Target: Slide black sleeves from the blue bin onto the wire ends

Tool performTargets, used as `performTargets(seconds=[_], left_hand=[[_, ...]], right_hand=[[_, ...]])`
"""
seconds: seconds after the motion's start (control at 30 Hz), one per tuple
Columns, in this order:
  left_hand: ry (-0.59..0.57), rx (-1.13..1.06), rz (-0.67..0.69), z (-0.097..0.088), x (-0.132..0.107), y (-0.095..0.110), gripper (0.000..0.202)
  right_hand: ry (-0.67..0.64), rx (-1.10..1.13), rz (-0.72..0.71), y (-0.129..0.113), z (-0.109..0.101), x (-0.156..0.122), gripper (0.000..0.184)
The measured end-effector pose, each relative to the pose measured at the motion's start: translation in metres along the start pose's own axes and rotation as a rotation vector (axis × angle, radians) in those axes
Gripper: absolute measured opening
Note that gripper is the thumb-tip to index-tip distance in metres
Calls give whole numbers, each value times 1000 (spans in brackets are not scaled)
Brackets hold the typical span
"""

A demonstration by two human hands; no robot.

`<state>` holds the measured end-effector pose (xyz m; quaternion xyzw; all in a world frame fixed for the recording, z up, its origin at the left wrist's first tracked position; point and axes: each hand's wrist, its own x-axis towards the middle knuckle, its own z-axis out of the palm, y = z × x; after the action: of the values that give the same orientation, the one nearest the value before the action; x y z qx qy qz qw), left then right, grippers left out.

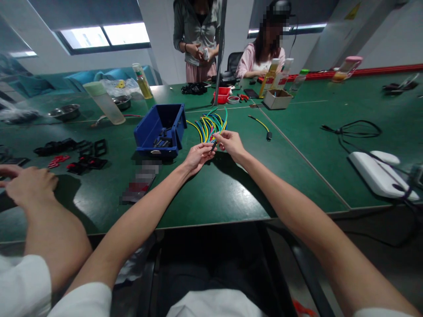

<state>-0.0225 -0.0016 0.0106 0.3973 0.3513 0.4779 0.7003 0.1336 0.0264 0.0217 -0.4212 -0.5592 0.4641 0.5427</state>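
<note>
Blue parts bin (161, 127) at ten o'clock on the green tabletop (214, 193); cardboard box (276, 99) at one, white power strip (376, 176) at three.

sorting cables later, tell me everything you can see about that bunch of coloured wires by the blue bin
The bunch of coloured wires lies flat on the green table, just right of the blue bin. Yellow, green and blue flexible-looking strands fan out in loose curves toward the far side and gather at the near end. There the left hand and right hand pinch a small dark end piece; how it joins them is too small to tell.
</note>
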Motion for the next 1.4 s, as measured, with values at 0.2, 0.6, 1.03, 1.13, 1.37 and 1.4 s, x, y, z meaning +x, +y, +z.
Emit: performTargets(seconds=[0.2, 0.6, 1.03, 1.13, 1.37, 1.4], left_hand=[[67, 109, 130, 0, 3, -6, 27], [137, 400, 355, -4, 11, -17, 17], [161, 1017, 541, -1, -3, -2, 16], [224, 1127, 603, -1, -5, 0, 17], [363, 1252, 724, -3, -7, 7, 18], [390, 1267, 754, -4, -7, 9, 18]], right_hand=[[-59, -125, -45, -2, -2, 0, 41], [10, -442, -155, 14, -1, -11, 40], [118, -726, -159, 16, -47, 2, 47], [193, -904, -175, 6, -74, 14, 48], [329, -1165, -98, 8, -126, 29, 47], [340, -1186, -94, 9, -133, 29, 47]])
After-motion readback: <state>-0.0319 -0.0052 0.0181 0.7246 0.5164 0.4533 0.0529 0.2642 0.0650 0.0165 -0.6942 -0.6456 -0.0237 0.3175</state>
